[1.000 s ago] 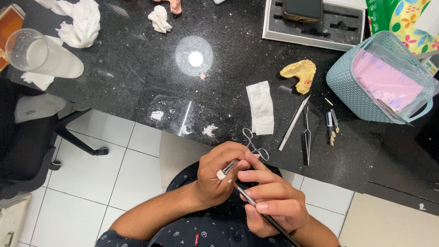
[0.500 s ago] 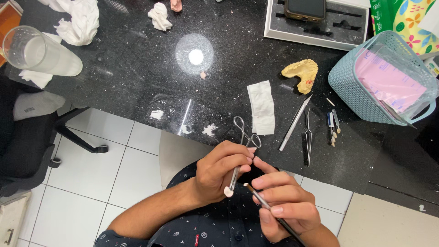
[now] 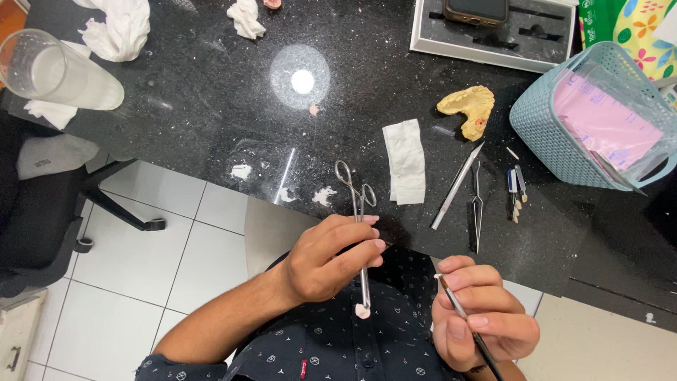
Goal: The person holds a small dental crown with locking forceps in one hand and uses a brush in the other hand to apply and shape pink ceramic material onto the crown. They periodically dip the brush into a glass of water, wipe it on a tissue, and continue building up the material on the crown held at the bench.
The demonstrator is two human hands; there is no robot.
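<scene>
My left hand [image 3: 328, 257] grips forceps [image 3: 361, 233] pinching a small tooth [image 3: 362, 311], my right [image 3: 479, 321] a thin brush [image 3: 465, 321]; a careless dab could knock it loose.

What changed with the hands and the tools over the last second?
The left hand swung the scissor-handled forceps from slanted to nearly upright, so the small pale piece in their tip dropped toward the lap. The right hand, holding its thin brush, drew away to the right. Both grips, the folded gauze and the yellow cast stayed put.

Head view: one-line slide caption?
Left hand holds scissor-handled forceps gripping a small pale piece; right hand holds a thin brush beside it.
</scene>
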